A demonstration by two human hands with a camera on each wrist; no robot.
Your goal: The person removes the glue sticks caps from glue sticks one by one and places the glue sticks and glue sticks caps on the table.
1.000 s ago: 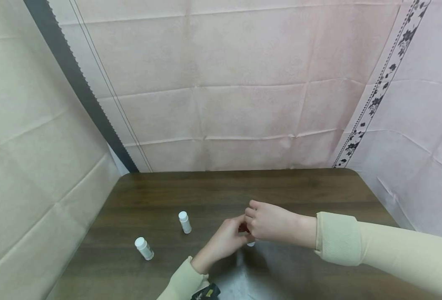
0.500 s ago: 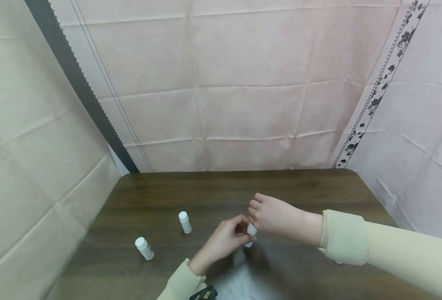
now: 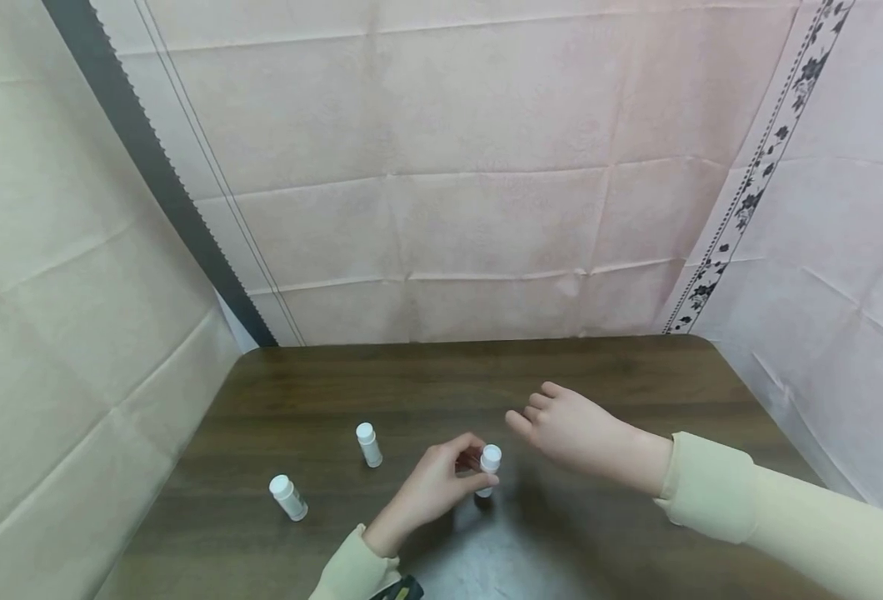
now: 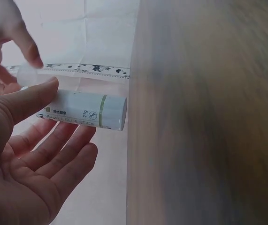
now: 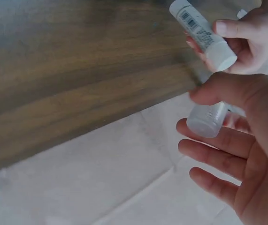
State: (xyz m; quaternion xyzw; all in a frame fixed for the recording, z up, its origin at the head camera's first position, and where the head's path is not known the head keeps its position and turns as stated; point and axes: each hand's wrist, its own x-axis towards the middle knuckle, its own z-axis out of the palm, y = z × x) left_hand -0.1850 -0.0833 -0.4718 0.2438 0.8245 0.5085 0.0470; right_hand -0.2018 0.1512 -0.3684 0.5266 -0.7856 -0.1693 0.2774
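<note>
My left hand (image 3: 428,492) grips a white glue stick (image 4: 84,108) between thumb and fingers, just above the table. Green print and the words "glue stick" show on its side in the left wrist view. Its white top end (image 3: 491,454) points up in the head view. To its right hovers my right hand (image 3: 584,432), apart from the stick. A translucent cap (image 5: 206,121) sits pinched between the right thumb and index finger, while the other fingers spread loosely. From the head view the cap is hidden behind that hand.
Two more white-capped sticks stand to the left on the brown wooden table (image 3: 441,375): one nearer stick (image 3: 289,497) and one farther stick (image 3: 370,445). Pale cloth (image 3: 486,208) hangs behind the table and along both sides.
My right hand has pulled away to the right with the cap, leaving the glue stick's top in sight. My left hand has shifted slightly left with the stick.
</note>
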